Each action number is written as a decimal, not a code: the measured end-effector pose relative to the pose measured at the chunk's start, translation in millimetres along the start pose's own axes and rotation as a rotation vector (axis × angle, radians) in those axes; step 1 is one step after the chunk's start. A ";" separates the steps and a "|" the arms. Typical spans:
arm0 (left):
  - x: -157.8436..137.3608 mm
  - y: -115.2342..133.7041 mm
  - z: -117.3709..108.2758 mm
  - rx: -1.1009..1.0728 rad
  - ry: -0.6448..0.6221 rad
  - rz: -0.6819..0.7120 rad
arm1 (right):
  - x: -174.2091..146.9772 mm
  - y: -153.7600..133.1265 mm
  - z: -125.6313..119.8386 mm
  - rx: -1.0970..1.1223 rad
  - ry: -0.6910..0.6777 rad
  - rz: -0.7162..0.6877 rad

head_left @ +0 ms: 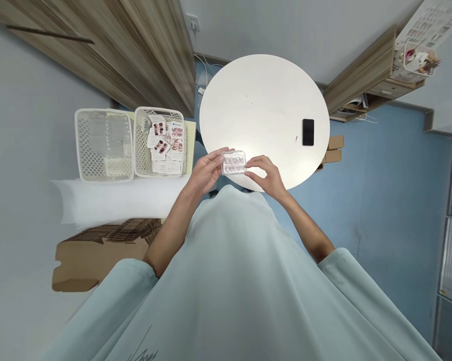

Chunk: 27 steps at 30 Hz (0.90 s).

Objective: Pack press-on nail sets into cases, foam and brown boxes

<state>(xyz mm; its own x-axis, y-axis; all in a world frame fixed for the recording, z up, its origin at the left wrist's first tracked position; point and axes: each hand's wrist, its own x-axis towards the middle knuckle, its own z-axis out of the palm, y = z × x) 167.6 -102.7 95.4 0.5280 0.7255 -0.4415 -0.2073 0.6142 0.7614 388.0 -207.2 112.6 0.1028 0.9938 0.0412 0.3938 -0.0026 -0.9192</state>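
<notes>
A small clear plastic case of press-on nails (234, 162) is held up over the near edge of the round white table (263, 100). Pale pinkish nails lie in two rows inside it. My left hand (207, 170) grips the case's left side, thumb on the front and fingers behind. On the opposite side, my right hand (267, 174) has thumb and fingertips at the case's right edge, pinching it. Whether the lid is fully closed cannot be made out.
A black phone (308, 132) lies on the table's right side. To the left stand a white basket (139, 150) with cards of nails and another basket (81, 150) with clear plastic cases. Nearer me are white wrapping sheet (120, 200) and flattened cardboard boxes (94, 258).
</notes>
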 end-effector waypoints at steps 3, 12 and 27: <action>-0.9 2.1 -1.8 0.016 0.002 0.016 | -0.1 0.5 5.3 0.034 0.038 0.034; 0.0 2.2 2.6 0.046 0.008 0.059 | 9.1 10.0 23.2 0.392 -0.033 0.396; -8.5 -17.5 -5.3 0.491 0.203 0.042 | 20.1 39.1 21.4 0.455 -0.001 0.440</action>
<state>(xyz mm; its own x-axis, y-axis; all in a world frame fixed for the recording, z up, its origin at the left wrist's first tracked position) 162.4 -117.9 83.3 0.3478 0.8214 -0.4520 0.2111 0.4011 0.8914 386.0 -184.9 69.0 0.1658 0.9105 -0.3788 -0.1129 -0.3640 -0.9245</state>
